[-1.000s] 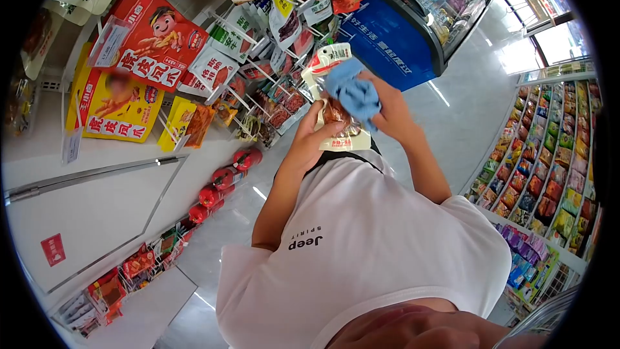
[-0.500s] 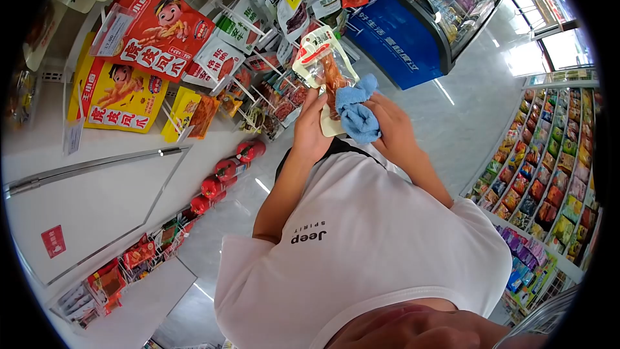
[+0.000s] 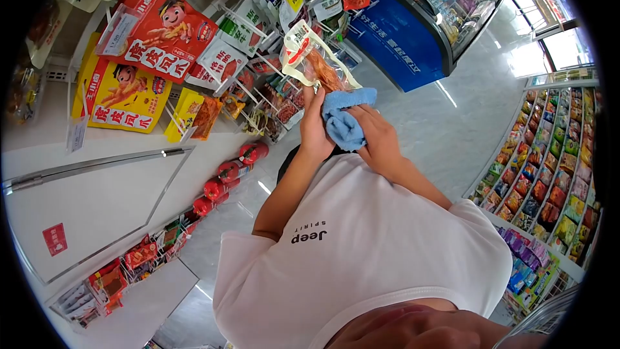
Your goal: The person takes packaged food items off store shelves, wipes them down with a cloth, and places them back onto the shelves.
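My left hand (image 3: 315,130) is closed round the edge of a snack packet (image 3: 323,64), a cream pouch with a clear window showing reddish-brown meat. The packet tilts, its top towards the upper left. A blue cloth (image 3: 345,123) is bunched in my right hand (image 3: 378,136) and pressed against the packet's lower part, hiding it. Both hands are close together in front of my white shirt (image 3: 361,232). Some fingers of each hand are covered by the cloth or the packet.
Hooks at upper left carry red pouches (image 3: 171,22), yellow pouches (image 3: 126,100) and smaller packets. Below them is a white cabinet panel (image 3: 84,200), with several red-topped containers (image 3: 229,169) alongside. A blue chest freezer (image 3: 400,39) stands at the top; snack shelves (image 3: 542,161) line the right.
The packet has tilted further left, and its top has moved left and slightly down. The cloth and my right hand have shifted left and slightly down, over the packet's lower part.
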The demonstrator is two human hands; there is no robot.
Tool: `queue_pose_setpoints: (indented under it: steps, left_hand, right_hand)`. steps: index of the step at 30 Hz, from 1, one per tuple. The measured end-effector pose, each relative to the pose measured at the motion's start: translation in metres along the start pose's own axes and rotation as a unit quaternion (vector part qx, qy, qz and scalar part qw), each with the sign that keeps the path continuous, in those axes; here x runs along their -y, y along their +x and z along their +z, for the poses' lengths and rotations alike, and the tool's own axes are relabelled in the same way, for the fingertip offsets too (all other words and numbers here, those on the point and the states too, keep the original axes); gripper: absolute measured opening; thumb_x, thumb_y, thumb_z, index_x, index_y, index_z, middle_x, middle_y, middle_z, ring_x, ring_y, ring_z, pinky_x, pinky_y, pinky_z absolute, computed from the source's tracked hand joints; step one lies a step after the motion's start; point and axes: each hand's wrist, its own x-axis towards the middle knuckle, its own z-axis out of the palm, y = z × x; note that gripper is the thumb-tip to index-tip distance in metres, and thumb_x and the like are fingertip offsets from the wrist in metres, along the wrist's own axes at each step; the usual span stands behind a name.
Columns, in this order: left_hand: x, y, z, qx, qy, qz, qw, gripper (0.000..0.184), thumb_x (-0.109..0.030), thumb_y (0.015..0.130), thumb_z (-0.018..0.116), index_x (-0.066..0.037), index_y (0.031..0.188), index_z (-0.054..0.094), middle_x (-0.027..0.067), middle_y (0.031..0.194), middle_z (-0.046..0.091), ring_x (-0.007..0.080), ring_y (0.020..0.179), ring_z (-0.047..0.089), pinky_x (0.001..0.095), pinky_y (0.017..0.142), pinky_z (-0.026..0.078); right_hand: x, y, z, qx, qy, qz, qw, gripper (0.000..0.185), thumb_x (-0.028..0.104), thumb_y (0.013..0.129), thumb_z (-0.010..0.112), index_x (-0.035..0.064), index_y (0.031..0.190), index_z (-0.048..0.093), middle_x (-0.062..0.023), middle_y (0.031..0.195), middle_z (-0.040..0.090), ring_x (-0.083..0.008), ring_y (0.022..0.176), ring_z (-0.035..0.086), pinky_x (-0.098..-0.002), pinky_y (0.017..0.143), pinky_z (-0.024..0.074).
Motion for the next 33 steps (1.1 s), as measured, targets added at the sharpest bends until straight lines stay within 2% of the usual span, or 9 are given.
queue_pose_setpoints:
  steps: [8,10,13,14,18,23,29,32,33]
  left_hand:
    - [0.014,0.002,-0.033,0.041,-0.006,-0.072,0.997,0.057,-0.055,0.106,0.030,-0.015,0.142,0.046,0.0081,0.136,0.057,0.0201,0.123,0.056,0.0374,0.106,0.043]
    - [0.005,-0.008,0.004,-0.044,-0.022,-0.042,0.998,0.051,-0.054,0.106,0.028,-0.014,0.128,0.053,0.0057,0.131,0.057,0.0192,0.126,0.052,0.0390,0.107,0.041]
    - [0.018,-0.003,-0.039,0.039,0.015,0.000,0.999,0.043,-0.054,0.107,0.026,-0.016,0.091,0.039,0.0043,0.110,0.057,0.0173,0.115,0.055,0.0377,0.104,0.042]
    - [0.019,-0.004,-0.037,0.051,-0.008,-0.008,0.999,0.046,-0.054,0.106,0.025,-0.016,0.112,0.049,0.0061,0.120,0.057,0.0200,0.121,0.053,0.0387,0.107,0.040]
    - [0.011,-0.001,-0.030,-0.026,-0.009,-0.007,1.000,0.062,-0.056,0.106,0.024,-0.020,0.156,0.030,0.0110,0.143,0.050,0.0260,0.132,0.048,0.0410,0.113,0.034]
    - [-0.007,-0.002,-0.025,-0.067,-0.058,-0.043,0.995,0.065,-0.064,0.101,0.032,-0.016,0.142,0.048,0.0088,0.137,0.055,0.0268,0.122,0.055,0.0424,0.107,0.040]
    - [0.001,0.011,-0.049,-0.038,0.003,0.035,0.999,0.052,-0.040,0.106,0.037,-0.013,0.151,0.034,0.0098,0.150,0.043,0.0271,0.133,0.047,0.0438,0.112,0.036]
    - [0.002,0.008,-0.039,-0.059,0.086,0.052,0.993,0.056,-0.025,0.103,0.050,-0.013,0.153,0.029,0.0115,0.150,0.042,0.0276,0.133,0.047,0.0447,0.109,0.039]
    - [-0.001,0.005,-0.035,-0.048,0.075,0.050,0.995,0.062,-0.014,0.099,0.057,-0.014,0.154,0.028,0.0125,0.149,0.043,0.0282,0.131,0.048,0.0454,0.106,0.043]
  right_hand:
    - [-0.015,0.004,0.017,-0.071,0.001,-0.077,0.995,0.058,0.011,0.069,0.074,0.0045,0.124,0.061,-0.0170,0.126,0.057,-0.0378,0.116,0.055,-0.0464,0.097,0.0452]
    - [-0.014,0.005,0.014,-0.034,0.003,-0.057,0.998,0.055,0.010,0.071,0.072,0.0048,0.125,0.060,-0.0177,0.125,0.054,-0.0375,0.116,0.053,-0.0453,0.099,0.0438]
    - [-0.009,0.015,0.010,-0.040,0.061,-0.011,0.997,0.055,0.007,0.071,0.069,0.0037,0.125,0.060,-0.0183,0.125,0.051,-0.0382,0.116,0.052,-0.0442,0.100,0.0434]
    - [-0.008,0.019,0.009,-0.042,0.073,-0.007,0.996,0.055,0.007,0.071,0.069,0.0036,0.125,0.060,-0.0183,0.125,0.051,-0.0382,0.116,0.052,-0.0441,0.100,0.0434]
    - [-0.007,0.023,0.017,-0.032,0.092,-0.019,0.995,0.053,0.006,0.072,0.069,0.0033,0.125,0.061,-0.0180,0.124,0.051,-0.0376,0.116,0.052,-0.0437,0.099,0.0442]
    - [-0.019,0.009,0.022,-0.016,0.111,-0.076,0.991,0.052,0.006,0.069,0.070,0.0024,0.121,0.064,-0.0146,0.120,0.053,-0.0337,0.114,0.053,-0.0400,0.095,0.0471]
    - [-0.034,0.005,0.011,0.036,0.122,-0.076,0.989,0.044,0.009,0.076,0.069,0.0016,0.118,0.062,-0.0157,0.118,0.055,-0.0362,0.114,0.055,-0.0412,0.098,0.0456]
    - [-0.046,0.001,0.015,-0.020,0.163,0.006,0.986,0.043,0.005,0.073,0.065,0.0022,0.116,0.063,-0.0161,0.114,0.056,-0.0366,0.111,0.054,-0.0419,0.095,0.0463]
    - [-0.055,0.000,0.017,-0.070,0.184,0.020,0.980,0.040,0.007,0.080,0.061,0.0022,0.119,0.062,-0.0155,0.114,0.057,-0.0331,0.108,0.056,-0.0392,0.094,0.0464]
